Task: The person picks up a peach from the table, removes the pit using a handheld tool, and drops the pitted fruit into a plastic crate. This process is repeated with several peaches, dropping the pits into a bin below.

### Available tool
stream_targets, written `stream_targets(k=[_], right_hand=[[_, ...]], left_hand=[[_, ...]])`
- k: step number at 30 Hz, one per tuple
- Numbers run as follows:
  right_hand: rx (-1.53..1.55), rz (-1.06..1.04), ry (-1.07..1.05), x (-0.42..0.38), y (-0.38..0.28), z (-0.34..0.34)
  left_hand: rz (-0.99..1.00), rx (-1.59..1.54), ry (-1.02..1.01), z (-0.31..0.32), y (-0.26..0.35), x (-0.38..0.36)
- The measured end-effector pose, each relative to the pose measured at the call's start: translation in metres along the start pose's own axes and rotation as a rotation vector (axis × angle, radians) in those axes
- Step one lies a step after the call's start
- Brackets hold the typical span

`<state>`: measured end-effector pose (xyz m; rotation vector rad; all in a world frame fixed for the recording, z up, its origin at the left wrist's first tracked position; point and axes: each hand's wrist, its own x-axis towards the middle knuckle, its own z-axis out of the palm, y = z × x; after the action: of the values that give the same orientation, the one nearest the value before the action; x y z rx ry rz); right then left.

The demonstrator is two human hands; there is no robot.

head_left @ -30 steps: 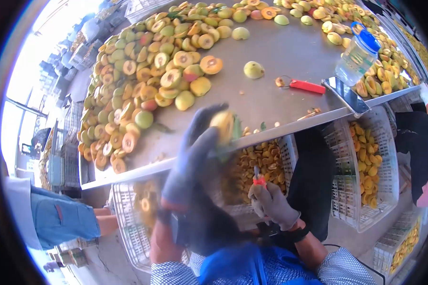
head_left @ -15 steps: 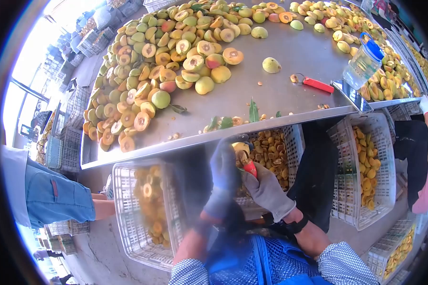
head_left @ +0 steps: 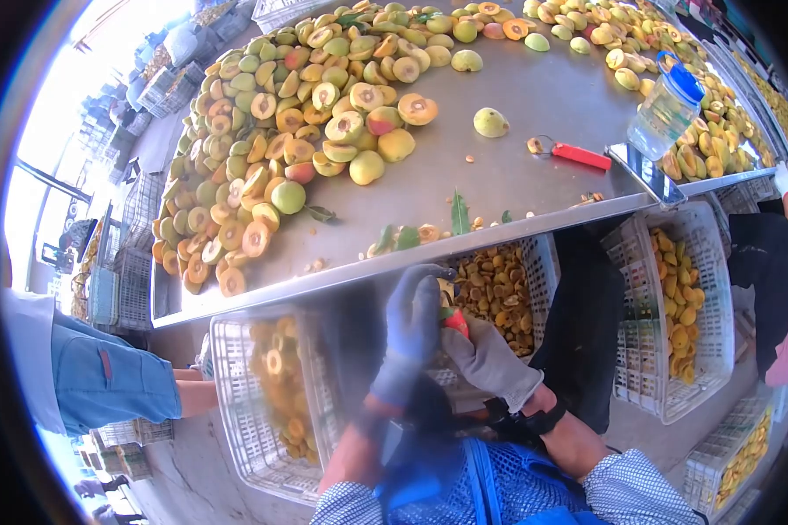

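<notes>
My left hand (head_left: 411,319), in a pale glove with dark fingertips, is in front of the table edge with its fingers curled. What it holds, if anything, I cannot make out. Close beside it, my right hand (head_left: 496,360) in a grey glove is closed around a red-handled tool (head_left: 454,322), whose working end is mostly hidden. Below and beyond both hands stands a crate of cut fruit halves (head_left: 497,293). A white crate (head_left: 228,394) with yellow-orange fruit halves stands to the left of my left hand.
Across the metal table (head_left: 429,175) lies a large heap of halved fruit (head_left: 280,131). Another red-handled tool (head_left: 580,157), a phone (head_left: 646,175) and a blue-lidded bottle (head_left: 665,114) rest on it. More crates (head_left: 672,306) stand at the right. People stand on both sides.
The yellow fruit piece seen between my hands no longer shows there. My left hand has moved slightly right and down, its fingers curled. The right hand keeps the red-handled tool.
</notes>
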<state>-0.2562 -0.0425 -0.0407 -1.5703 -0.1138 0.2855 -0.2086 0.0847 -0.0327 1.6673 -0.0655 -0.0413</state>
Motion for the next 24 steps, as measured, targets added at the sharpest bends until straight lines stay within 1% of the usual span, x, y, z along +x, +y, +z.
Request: stream_targets(k=[1,2,3,4,5,6,8,11,12,14,17,18,20,22,23,24], right_hand=[[0.038,0.089,-0.034,0.0,0.0,-0.001],[0.073,0.174,-0.067,0.001,-0.001,-0.001],[0.072,0.171,-0.066,0.001,0.0,-0.001],[-0.008,0.114,-0.054,0.001,0.003,0.0],[-0.088,0.059,-0.041,0.0,0.005,0.001],[-0.088,0.06,-0.041,-0.001,0.004,0.003],[-0.029,0.054,0.043,-0.003,0.0,0.008],[-0.054,0.027,0.085,-0.004,-0.005,0.01],[-0.053,0.026,0.084,-0.002,-0.002,0.009],[-0.164,-0.04,0.023,-0.002,0.011,0.008],[-0.168,-0.073,-0.008,0.0,0.013,0.007],[-0.168,-0.072,-0.009,0.0,0.012,0.007],[0.109,0.17,-0.065,-0.002,0.007,0.006],[0.124,0.166,-0.036,-0.003,0.002,0.01],[0.134,0.153,-0.011,-0.003,0.0,0.011],[0.134,0.153,-0.012,-0.003,0.004,0.011]], left_hand=[[-0.003,0.004,-0.002,-0.001,-0.004,0.001],[0.115,0.049,0.004,-0.002,-0.01,0.003],[0.234,0.09,0.011,-0.002,-0.014,0.006],[0.237,0.089,0.012,-0.002,-0.015,0.005],[0.13,-0.016,0.026,-0.002,-0.017,0.001],[0.02,-0.118,0.04,-0.002,-0.018,-0.003],[0.02,-0.105,0.073,0.004,-0.016,-0.007],[0.058,-0.126,0.147,0.009,-0.017,-0.008],[0.08,-0.114,0.142,0.008,-0.018,-0.007],[0.094,-0.096,0.132,0.006,-0.02,-0.008],[0.131,-0.07,0.124,0.003,-0.021,-0.007],[0.106,-0.041,0.088,0.001,-0.019,-0.006],[0.077,-0.01,0.052,-0.004,-0.02,-0.005],[0.168,0.0,0.016,-0.005,-0.022,-0.001],[0.126,0.0,0.016,-0.004,-0.018,-0.001],[0.126,0.0,0.017,-0.005,-0.019,-0.001]])
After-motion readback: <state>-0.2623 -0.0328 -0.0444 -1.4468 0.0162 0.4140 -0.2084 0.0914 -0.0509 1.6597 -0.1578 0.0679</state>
